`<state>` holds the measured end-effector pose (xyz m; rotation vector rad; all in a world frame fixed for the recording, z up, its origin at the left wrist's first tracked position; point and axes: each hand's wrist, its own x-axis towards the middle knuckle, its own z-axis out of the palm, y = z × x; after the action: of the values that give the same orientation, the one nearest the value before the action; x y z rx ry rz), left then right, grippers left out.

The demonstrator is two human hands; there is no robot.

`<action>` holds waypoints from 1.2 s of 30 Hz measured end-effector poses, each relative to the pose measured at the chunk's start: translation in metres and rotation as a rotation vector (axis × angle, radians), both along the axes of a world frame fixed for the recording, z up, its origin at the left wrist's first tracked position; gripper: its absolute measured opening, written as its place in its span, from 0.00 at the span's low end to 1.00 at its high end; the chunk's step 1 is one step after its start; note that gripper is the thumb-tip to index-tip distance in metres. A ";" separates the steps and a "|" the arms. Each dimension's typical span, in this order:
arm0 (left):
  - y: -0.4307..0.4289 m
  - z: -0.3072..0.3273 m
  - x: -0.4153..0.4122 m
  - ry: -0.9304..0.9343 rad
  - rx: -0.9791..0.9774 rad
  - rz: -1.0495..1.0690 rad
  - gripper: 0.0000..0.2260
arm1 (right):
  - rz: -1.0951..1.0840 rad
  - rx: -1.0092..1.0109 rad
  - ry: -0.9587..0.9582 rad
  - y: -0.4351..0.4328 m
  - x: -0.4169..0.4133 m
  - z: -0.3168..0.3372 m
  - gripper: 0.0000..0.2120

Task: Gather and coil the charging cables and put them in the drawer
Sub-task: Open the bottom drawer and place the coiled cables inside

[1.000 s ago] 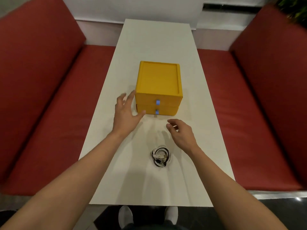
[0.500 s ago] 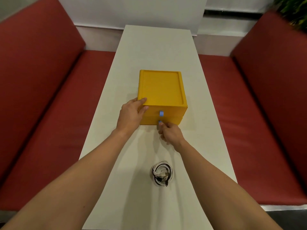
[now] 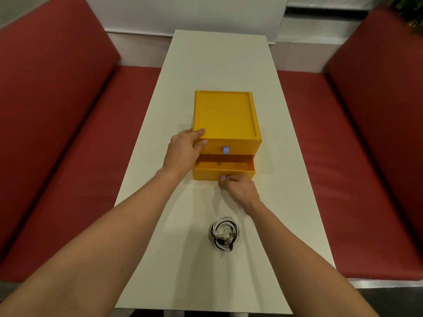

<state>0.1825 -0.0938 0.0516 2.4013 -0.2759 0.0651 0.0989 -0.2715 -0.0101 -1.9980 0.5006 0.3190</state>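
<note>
A yellow two-drawer box (image 3: 224,117) stands in the middle of the white table (image 3: 217,60). Its lower drawer (image 3: 229,167) is pulled partly out and looks empty inside. My right hand (image 3: 238,188) pinches the small blue tab on the lower drawer's front. My left hand (image 3: 184,151) rests on the box's front left corner, thumb on the upper drawer's face. The upper drawer's blue tab (image 3: 225,149) shows and that drawer is closed. A coiled bundle of white and black charging cables (image 3: 224,233) lies on the table near me, below my right wrist.
Red padded benches (image 3: 68,156) run along both sides of the narrow table, with another bench (image 3: 354,156) on the right. A white wall closes off the far end. A bit of green plant (image 3: 409,8) shows at the top right.
My left hand moved onto the box's front corner. My right hand reached the lower tab, pinched it, and the lower drawer has slid out toward me.
</note>
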 end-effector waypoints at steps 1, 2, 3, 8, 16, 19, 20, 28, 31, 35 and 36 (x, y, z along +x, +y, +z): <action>0.001 0.000 0.000 0.003 -0.002 -0.004 0.19 | 0.021 -0.024 -0.003 -0.001 -0.010 0.001 0.14; 0.001 0.001 0.000 0.006 -0.005 -0.007 0.19 | 0.037 -0.045 -0.008 -0.001 -0.018 0.000 0.14; 0.001 0.000 0.000 0.008 -0.009 -0.009 0.19 | 0.045 -0.063 -0.008 -0.002 -0.026 0.000 0.14; 0.002 -0.001 0.000 0.016 -0.008 -0.019 0.20 | 0.084 -0.118 0.025 -0.005 -0.047 0.002 0.14; 0.002 -0.004 -0.001 0.010 -0.008 -0.023 0.20 | 0.084 -0.089 0.077 -0.004 -0.070 -0.002 0.14; 0.002 -0.004 0.000 0.005 -0.009 -0.027 0.20 | 0.074 -0.088 0.090 -0.003 -0.074 -0.002 0.14; 0.002 -0.005 0.000 0.004 -0.011 -0.027 0.20 | 0.074 -0.086 0.088 -0.003 -0.076 -0.003 0.15; 0.003 -0.005 -0.010 0.052 0.000 -0.063 0.27 | 0.129 -0.067 0.071 -0.005 -0.089 0.001 0.19; 0.014 -0.003 -0.035 -0.002 -0.153 0.062 0.25 | 0.131 -0.093 0.019 -0.017 -0.101 0.002 0.17; 0.036 -0.016 -0.102 -0.021 -0.362 0.445 0.08 | 0.099 -0.141 0.002 -0.032 -0.116 0.000 0.18; 0.041 -0.025 -0.122 0.058 -0.377 0.504 0.05 | 0.104 -0.142 0.026 -0.034 -0.119 -0.002 0.20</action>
<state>0.0609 -0.0529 0.0270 2.0370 0.3459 0.2531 -0.0203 -0.3057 -0.0118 -2.1650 0.4474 0.3825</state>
